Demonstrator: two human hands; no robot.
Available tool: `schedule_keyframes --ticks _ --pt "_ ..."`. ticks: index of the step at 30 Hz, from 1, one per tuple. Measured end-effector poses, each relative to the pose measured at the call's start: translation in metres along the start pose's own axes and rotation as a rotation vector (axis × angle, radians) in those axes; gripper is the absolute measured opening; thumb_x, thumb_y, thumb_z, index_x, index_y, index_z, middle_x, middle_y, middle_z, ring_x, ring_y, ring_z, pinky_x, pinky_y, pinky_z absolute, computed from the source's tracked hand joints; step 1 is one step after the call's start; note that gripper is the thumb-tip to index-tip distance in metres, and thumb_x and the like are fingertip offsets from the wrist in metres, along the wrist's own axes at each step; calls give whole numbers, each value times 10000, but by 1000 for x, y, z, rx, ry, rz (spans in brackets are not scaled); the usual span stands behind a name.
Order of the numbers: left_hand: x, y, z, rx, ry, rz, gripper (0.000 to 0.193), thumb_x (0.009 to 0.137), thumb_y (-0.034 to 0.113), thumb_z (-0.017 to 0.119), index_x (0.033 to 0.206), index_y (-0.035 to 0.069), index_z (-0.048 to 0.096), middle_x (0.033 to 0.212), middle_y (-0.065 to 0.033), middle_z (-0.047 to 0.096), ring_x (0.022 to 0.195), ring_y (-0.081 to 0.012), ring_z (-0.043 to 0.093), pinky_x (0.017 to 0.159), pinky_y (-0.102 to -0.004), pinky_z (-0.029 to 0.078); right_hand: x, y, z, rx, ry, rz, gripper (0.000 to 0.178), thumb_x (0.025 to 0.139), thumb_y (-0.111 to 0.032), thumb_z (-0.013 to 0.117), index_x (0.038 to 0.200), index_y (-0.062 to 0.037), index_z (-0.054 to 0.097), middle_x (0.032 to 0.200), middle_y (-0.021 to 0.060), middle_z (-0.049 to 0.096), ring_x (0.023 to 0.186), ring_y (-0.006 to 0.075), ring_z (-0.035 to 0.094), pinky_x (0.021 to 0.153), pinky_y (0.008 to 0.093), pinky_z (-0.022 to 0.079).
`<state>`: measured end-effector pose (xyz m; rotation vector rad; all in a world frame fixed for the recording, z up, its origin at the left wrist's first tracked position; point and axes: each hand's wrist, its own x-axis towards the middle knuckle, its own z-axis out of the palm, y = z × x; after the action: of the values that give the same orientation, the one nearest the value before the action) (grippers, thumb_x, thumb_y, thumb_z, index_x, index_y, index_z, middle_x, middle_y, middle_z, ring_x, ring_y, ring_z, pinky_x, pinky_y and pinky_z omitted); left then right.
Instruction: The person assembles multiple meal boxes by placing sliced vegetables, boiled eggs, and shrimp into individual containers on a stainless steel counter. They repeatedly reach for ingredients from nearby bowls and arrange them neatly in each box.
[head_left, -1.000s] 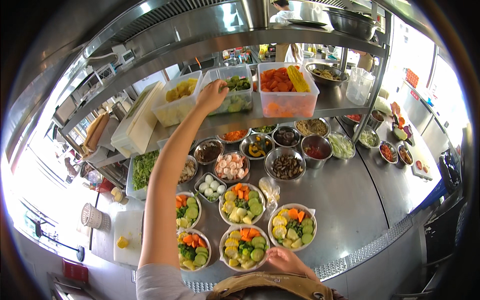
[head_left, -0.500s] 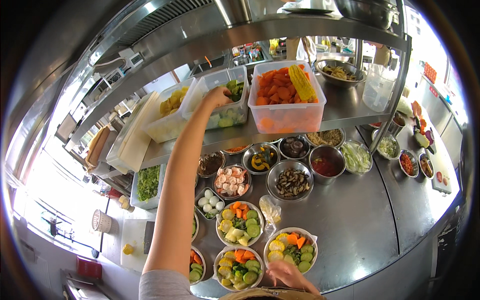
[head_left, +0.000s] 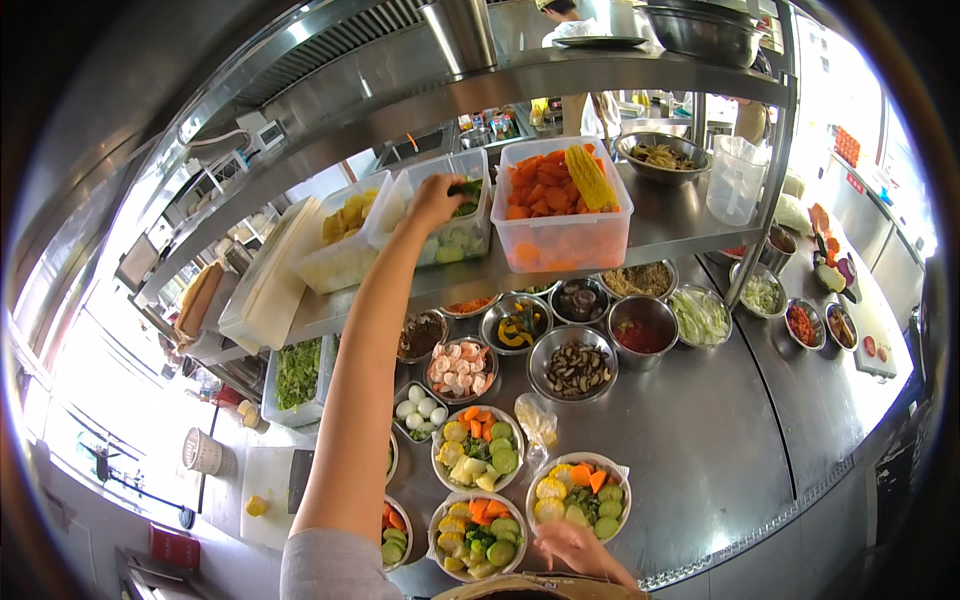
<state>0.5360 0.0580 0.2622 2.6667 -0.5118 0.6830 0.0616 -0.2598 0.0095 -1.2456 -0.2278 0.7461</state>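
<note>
My left hand (head_left: 437, 203) reaches up to the shelf, over the clear plastic box of zucchini (head_left: 452, 242). Its fingers pinch a dark green zucchini piece (head_left: 465, 188) above the box's contents. Low in the view, my right hand (head_left: 578, 549) hovers at the near edge of a round bowl (head_left: 627, 497), fingers loosely apart with nothing visible in them. That bowl holds corn, carrot, greens and zucchini slices. Similar filled bowls stand beside it: one to the left (head_left: 433, 527) and another behind (head_left: 437, 448). Further bowls are partly hidden behind my left forearm.
On the shelf, a box of carrots (head_left: 560, 245) with a corn cob flanks the zucchini box; a box of yellow pieces (head_left: 345, 262) is on its other side. Beneath stand metal bowls of shrimp (head_left: 462, 368), mushrooms (head_left: 577, 366) and red sauce (head_left: 641, 334). A person (head_left: 568, 28) is beyond the shelf.
My left hand has lifted from down in the zucchini box, now with a green piece at its fingertips. My right hand stays by the bowl. The view has shifted slightly.
</note>
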Motion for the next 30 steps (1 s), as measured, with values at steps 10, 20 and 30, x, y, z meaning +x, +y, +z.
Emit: schedule_keyframes --ticks 10,20,30 --pt "-154 74 -57 -451 279 52 310 816 168 715 1082 27 642 892 -54 669 694 -83 575 630 -232 472 -20 -6 21 12 24 -80 231 926 -36 519 1155 -15 510 984 64 604 861 101 555 749 241 458" --pt "-383 90 47 -355 -415 -165 292 777 129 698 1062 84 649 1036 -96 598 972 -255 592 824 -354 472 -39 -28 48 -260 -4 -3 246 938 -88 531 1169 -7 506 1007 70 608 945 123 565 852 273 445" --pt "-401 64 98 -86 -462 -128 314 767 137 660 1080 121 644 1128 -69 549 1123 -276 507 942 -396 430 -53 -19 62 -284 150 -22 240 922 -85 553 1148 -11 517 979 68 625 852 90 563 770 246 456"
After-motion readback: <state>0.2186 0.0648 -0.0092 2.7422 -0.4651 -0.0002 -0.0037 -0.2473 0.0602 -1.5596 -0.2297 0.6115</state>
